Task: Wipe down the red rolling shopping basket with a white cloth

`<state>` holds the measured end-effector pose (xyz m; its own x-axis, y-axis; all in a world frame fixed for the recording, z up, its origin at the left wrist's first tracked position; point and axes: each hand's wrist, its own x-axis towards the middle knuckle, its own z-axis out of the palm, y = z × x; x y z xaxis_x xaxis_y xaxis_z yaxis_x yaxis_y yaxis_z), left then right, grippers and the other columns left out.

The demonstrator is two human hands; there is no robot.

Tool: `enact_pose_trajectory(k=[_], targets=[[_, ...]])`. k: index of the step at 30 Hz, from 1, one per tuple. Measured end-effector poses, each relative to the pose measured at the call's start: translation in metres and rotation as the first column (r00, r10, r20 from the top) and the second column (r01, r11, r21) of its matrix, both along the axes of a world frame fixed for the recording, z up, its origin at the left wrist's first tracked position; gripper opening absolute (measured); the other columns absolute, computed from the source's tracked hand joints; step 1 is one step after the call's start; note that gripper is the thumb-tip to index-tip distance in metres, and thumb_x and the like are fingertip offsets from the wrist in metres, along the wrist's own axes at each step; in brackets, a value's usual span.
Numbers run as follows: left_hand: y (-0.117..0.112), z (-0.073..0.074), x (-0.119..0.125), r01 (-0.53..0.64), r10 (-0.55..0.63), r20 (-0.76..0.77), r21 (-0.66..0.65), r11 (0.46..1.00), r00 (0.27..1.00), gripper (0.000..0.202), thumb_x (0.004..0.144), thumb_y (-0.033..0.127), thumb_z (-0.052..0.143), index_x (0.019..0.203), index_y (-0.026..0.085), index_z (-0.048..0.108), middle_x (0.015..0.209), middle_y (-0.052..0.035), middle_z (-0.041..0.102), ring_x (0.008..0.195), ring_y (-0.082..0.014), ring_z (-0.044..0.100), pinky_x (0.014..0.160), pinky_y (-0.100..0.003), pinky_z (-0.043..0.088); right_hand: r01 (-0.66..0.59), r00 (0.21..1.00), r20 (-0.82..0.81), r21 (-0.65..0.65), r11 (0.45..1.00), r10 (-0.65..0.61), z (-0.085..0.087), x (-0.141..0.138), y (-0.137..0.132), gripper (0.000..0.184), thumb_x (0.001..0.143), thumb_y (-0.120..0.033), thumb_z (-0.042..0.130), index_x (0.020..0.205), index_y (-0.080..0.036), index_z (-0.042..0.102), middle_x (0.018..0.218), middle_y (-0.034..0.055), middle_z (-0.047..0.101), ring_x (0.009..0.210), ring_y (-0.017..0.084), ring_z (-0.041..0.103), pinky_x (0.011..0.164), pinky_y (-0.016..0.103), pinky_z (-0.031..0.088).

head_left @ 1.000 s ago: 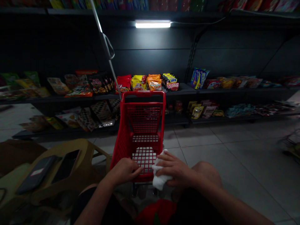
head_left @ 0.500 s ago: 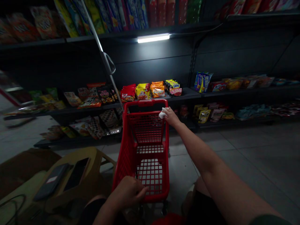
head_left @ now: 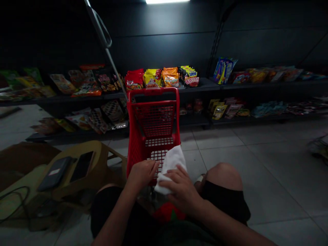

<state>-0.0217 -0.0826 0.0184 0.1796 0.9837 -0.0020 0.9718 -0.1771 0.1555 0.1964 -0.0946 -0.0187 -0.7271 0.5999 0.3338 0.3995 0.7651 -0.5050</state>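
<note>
Between my knees stands a small red plastic shopping cart (head_left: 132, 140) with a grid basket. My left hand (head_left: 142, 174) is closed over its near left rim, the fingertips pointing into the basket. In my right hand (head_left: 180, 189) is a white cloth (head_left: 175, 159), partly spread out and draped by the cart's near right corner. The fingers lie bent over the cloth, and the near rim is mostly hidden beneath the hands and the cloth.
Shelves (head_left: 205, 85) with snack packets (head_left: 153, 78) run behind the cart. A metal pole (head_left: 112, 63) leans at its far left. To the left, a stool (head_left: 98, 150) holds a phone (head_left: 82, 165) and a dark flat case (head_left: 55, 174).
My right hand has come back from the cart's far right rim to its near side, and the cloth has opened out from a bunched wad. The view has tilted down.
</note>
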Motion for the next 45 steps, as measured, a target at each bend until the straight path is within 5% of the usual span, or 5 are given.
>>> enact_pose_trajectory(k=[7, 14, 26, 35, 45], targets=[[0.000, -0.004, 0.001, 0.166, -0.165, 0.017, -0.088, 0.982, 0.986, 0.057, 0.100, 0.048, 0.028, 0.073, 0.021, 0.069, 0.073, -0.0044, 0.073, 0.066, -0.0156, 0.063, 0.059, -0.027, 0.032, -0.017, 0.991, -0.128, 0.183, 0.983, 0.041, -0.068, 0.047, 0.030, 0.028, 0.094, -0.021, 0.055, 0.115, -0.036, 0.068, 0.140, 0.0003, 0.057, 0.138, 0.020, 0.042, 0.117, 0.049, 0.032], [0.003, -0.006, 0.000, 0.219, -0.219, 0.017, -0.048, 0.975, 0.976, 0.052, 0.101, 0.044, 0.031, 0.069, 0.020, 0.064, 0.070, -0.0031, 0.070, 0.065, -0.0132, 0.062, 0.060, -0.026, 0.032, 0.377, 0.570, -0.471, -0.578, 0.724, -0.673, -0.110, 0.043, 0.029, 0.035, 0.094, -0.037, 0.048, 0.124, -0.024, 0.061, 0.128, 0.0105, 0.062, 0.121, 0.025, 0.058, 0.104, 0.048, 0.047], [-0.003, -0.013, -0.016, 0.366, -0.362, -0.064, 0.049, 0.929, 0.930, 0.047, 0.100, 0.030, 0.037, 0.059, 0.019, 0.059, 0.057, -0.0003, 0.062, 0.054, -0.0098, 0.057, 0.057, -0.025, 0.035, 0.147, 0.462, -0.578, -0.698, 0.701, -0.672, -0.044, -0.037, 0.155, 0.038, 0.094, -0.028, 0.040, 0.128, -0.022, 0.053, 0.135, 0.0067, 0.058, 0.125, 0.020, 0.053, 0.113, 0.040, 0.037], [0.000, -0.013, -0.043, 0.460, -0.445, -0.141, 0.101, 0.882, 0.884, 0.041, 0.097, 0.022, 0.043, 0.058, 0.019, 0.058, 0.053, 0.0013, 0.057, 0.051, -0.0093, 0.054, 0.056, -0.026, 0.034, 0.232, 0.587, -0.543, -0.598, 0.767, -0.600, -0.076, -0.029, 0.017, 0.016, 0.094, -0.029, 0.041, 0.102, -0.023, 0.054, 0.117, 0.0082, 0.058, 0.112, 0.020, 0.057, 0.099, 0.034, 0.047], [0.005, -0.009, -0.036, 0.512, -0.488, -0.172, 0.150, 0.846, 0.856, 0.038, 0.094, 0.019, 0.047, 0.057, 0.019, 0.056, 0.054, 0.0018, 0.056, 0.052, -0.0097, 0.055, 0.057, -0.027, 0.036, 0.285, 0.366, -0.626, -0.629, 0.723, -0.688, -0.024, -0.047, 0.150, 0.030, 0.092, -0.031, 0.044, 0.118, -0.024, 0.056, 0.126, 0.0059, 0.058, 0.122, 0.019, 0.050, 0.110, 0.037, 0.037]])
